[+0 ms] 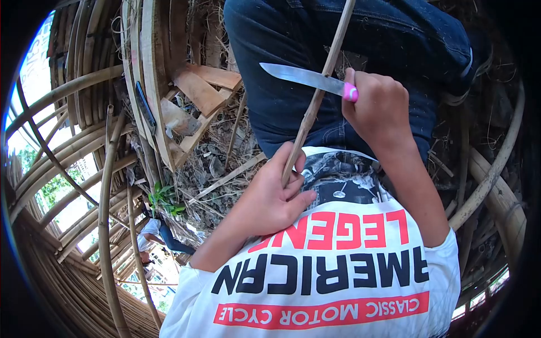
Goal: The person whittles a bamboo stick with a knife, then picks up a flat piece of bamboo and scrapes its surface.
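A thin wooden stick (310, 117) runs from my left hand up past the top edge, over the dark jeans. Its lower end lies in my left hand (275, 197), which is closed round it in front of the white shirt (332, 304). The fist of my right hand (376, 104) grips a knife (304, 76) by its pink handle. The silver blade points left and crosses the stick, with its tip beyond the stick over the jeans. Most of the handle is hidden inside the fist.
Wood offcuts (205, 93) and a dark narrow tool (145, 106) lie at the upper left. Bamboo poles (107, 225) rise along the left side, and a curved pole (490, 180) is at the right. Another person (149, 235) is farther off at lower left, near a green plant (163, 198).
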Tool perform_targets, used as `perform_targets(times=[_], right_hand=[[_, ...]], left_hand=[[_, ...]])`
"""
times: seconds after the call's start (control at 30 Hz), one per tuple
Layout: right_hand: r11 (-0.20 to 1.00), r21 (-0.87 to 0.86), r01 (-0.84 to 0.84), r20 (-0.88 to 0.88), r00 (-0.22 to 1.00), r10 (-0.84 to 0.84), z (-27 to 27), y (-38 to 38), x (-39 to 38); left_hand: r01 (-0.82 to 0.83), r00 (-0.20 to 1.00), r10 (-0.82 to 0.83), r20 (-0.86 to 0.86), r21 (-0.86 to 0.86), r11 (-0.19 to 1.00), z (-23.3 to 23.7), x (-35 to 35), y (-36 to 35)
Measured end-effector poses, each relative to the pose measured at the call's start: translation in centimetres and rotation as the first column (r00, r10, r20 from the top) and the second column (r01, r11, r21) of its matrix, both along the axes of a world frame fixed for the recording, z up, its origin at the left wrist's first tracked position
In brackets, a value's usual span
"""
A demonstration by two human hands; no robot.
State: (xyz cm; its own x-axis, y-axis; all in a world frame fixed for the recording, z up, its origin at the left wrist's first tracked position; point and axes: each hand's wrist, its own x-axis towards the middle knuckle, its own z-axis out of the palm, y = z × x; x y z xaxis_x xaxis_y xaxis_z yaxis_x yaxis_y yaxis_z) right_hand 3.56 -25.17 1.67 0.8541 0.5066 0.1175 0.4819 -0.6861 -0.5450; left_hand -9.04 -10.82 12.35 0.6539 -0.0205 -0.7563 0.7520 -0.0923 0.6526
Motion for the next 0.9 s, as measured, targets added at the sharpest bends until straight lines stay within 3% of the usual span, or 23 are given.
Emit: perform_targets(times=[0.07,0.17,0.4,0.47,0.53,0.6,0.7,0.73,0.8,0.83,0.9], right_hand=[[1.0,-0.01,-0.006,0.015,1.0,0.007,-0.1,-0.4,-0.1],[0.998,-0.055,0.031,-0.032,0.999,-0.032,-0.7,-0.3,-0.3],[0.998,0.054,0.027,0.001,1.0,-0.028,-0.1,1.6,0.3],[0.998,0.059,0.028,0.087,0.996,-0.033,-0.7,1.1,0.8],[0.963,-0.169,0.209,0.045,0.978,-0.204,-2.8,-0.6,2.3],[0.966,-0.1,0.24,-0.01,0.97,-0.242,-3.3,-2.2,3.0],[0.986,0.012,0.163,-0.012,0.987,-0.163,-0.1,-0.4,1.5],[0.986,0.006,0.167,0.007,0.986,-0.167,0.3,-0.8,1.6],[0.969,0.178,0.171,-0.202,0.97,-0.134,0.9,-0.9,1.7],[0.968,0.185,0.168,-0.196,0.972,-0.132,1.2,-0.8,1.6],[0.946,0.255,0.201,-0.412,0.908,-0.082,2.0,-0.8,1.6]], left_hand=[[-0.056,0.998,0.056,0.003,-0.023,0.998,0.0,-0.1,-0.1],[0.044,0.999,-0.044,0.0,-0.015,0.999,-0.4,-0.6,0.4],[0.034,0.999,-0.034,0.033,0.002,0.999,-0.4,-0.2,-0.4],[0.037,0.998,-0.038,0.052,0.013,0.999,0.1,-0.1,0.5],[-0.064,0.997,0.061,-0.048,-0.07,0.995,0.9,-0.8,1.3],[-0.022,0.999,0.022,0.029,-0.008,1.0,1.1,-0.2,0.6],[-0.085,0.996,0.084,-0.012,-0.091,0.992,0.8,-0.1,0.6],[-0.175,0.985,0.173,-0.026,-0.138,0.975,0.4,-0.6,1.0],[-0.145,0.989,0.144,-0.012,-0.124,0.982,0.2,-1.0,2.0],[-0.146,0.989,0.146,-0.004,-0.12,0.982,0.2,-1.0,2.1],[-0.158,0.987,0.157,-0.024,-0.246,0.956,0.2,-0.9,2.1]])
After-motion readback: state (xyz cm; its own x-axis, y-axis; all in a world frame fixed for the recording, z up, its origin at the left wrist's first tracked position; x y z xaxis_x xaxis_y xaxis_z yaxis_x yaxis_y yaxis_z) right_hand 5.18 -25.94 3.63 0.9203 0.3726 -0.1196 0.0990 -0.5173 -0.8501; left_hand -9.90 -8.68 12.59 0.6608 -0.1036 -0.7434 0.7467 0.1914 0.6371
